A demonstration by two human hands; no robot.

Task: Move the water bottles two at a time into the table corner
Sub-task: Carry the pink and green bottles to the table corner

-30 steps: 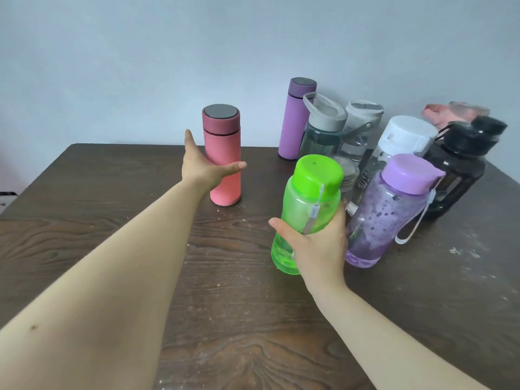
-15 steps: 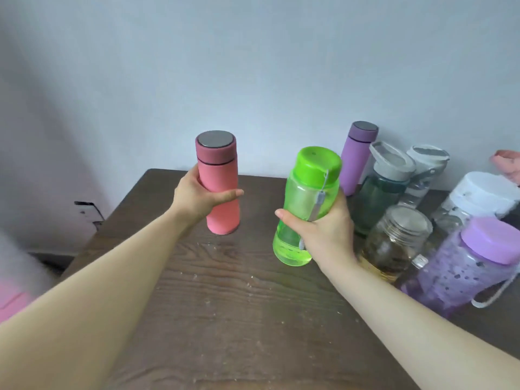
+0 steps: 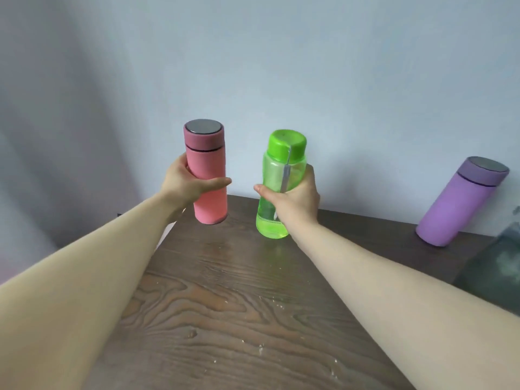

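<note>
Pink flask (image 3: 206, 175) gripped in the left hand (image 3: 187, 182), green bottle (image 3: 277, 190) in the right hand (image 3: 295, 201), both upright above the worktop (image 3: 225, 305); purple flask (image 3: 461, 206) stands farther right.

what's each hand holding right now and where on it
The left hand grips the pink flask around its mid-body; the right hand grips the green bottle around its lower middle.

Upright pink flask (image 3: 206, 175) and clear green bottle (image 3: 278, 190) held above the table's far-left corner.
</note>
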